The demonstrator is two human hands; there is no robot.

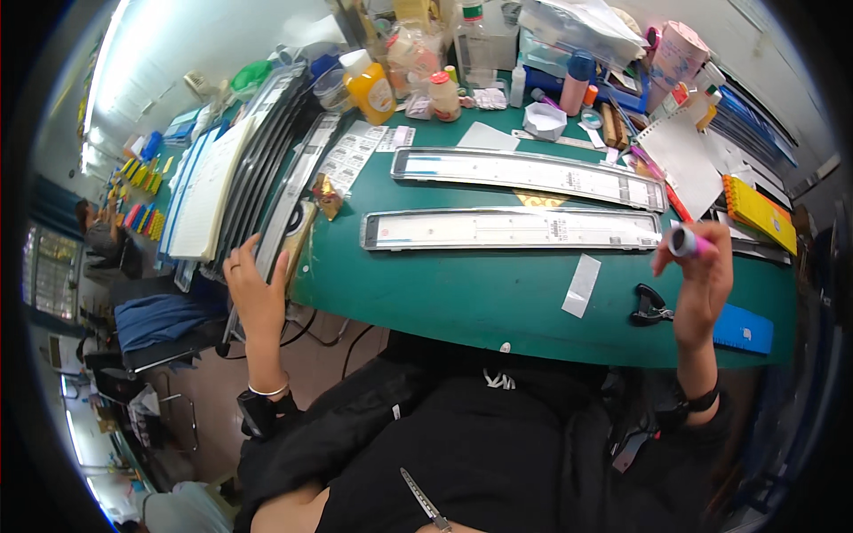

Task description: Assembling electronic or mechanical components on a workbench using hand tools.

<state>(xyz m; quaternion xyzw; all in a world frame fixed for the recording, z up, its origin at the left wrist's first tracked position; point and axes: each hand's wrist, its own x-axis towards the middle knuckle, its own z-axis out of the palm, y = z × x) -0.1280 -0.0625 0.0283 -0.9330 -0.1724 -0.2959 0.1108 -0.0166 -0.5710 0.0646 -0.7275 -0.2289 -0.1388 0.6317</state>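
Two long, narrow clear cases with white strips inside lie across the green table: a nearer case [511,229] and a farther case [533,173]. My left hand [258,289] is at the table's left edge, its thumb and fingers around the near part of another long narrow case [306,164], which stands slanted beside a stack of similar dark-edged cases [267,133]. Over the right end of the nearer flat case, my right hand [704,280] grips a short, pale cylindrical tube [685,242] with a dark round end. Its exact kind is not clear.
Black-handled cutters [651,306], a blue notepad [745,329] and a clear plastic strip [582,286] lie near the right front. An orange-capped yellow bottle [369,87] and other clutter line the back. A yellow spiral notebook [758,213] sits far right; a chair [169,324] stands left.
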